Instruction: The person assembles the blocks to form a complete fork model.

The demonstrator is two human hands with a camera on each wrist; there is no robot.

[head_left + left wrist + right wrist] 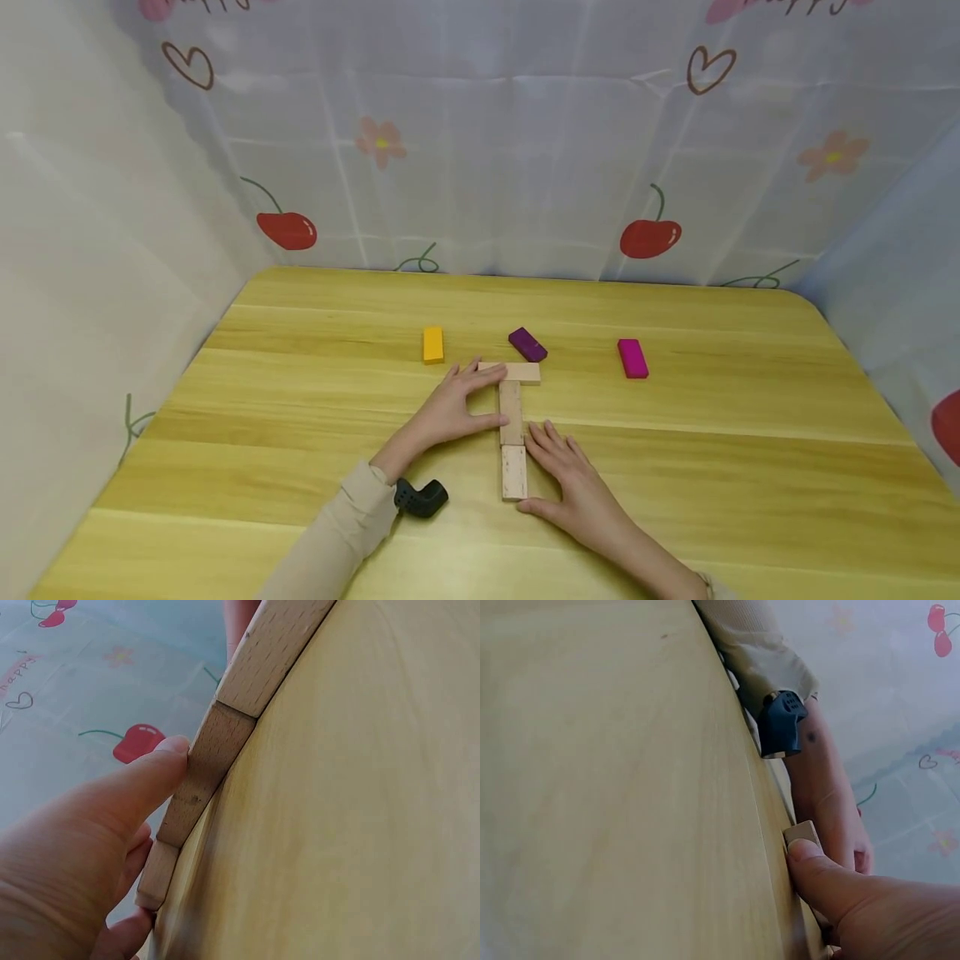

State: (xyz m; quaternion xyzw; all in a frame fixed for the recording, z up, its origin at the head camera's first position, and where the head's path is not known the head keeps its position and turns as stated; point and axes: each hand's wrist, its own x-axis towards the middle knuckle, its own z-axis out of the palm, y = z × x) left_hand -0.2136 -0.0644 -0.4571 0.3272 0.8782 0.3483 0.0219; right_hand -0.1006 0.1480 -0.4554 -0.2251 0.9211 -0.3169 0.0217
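Three plain wooden blocks lie flat in a T shape. The crosswise block (527,373) is at the far end, the middle block (511,408) meets it lengthwise, and the near block (514,473) continues the line. My left hand (452,406) reaches from the left, its index finger over the crosswise block and its thumb (174,747) against the middle block. More left fingers are at the crosswise block's end. From the right, my right hand (573,485) has its thumb (804,850) pressed to the near block's end, fingers extended along the right side.
Beyond the T lie a yellow block (433,345), a purple block (528,344) and, farther right, a magenta block (633,358). A black wrist device (422,498) sticks out from the left sleeve. A printed curtain (480,167) hangs behind the wooden table (750,500).
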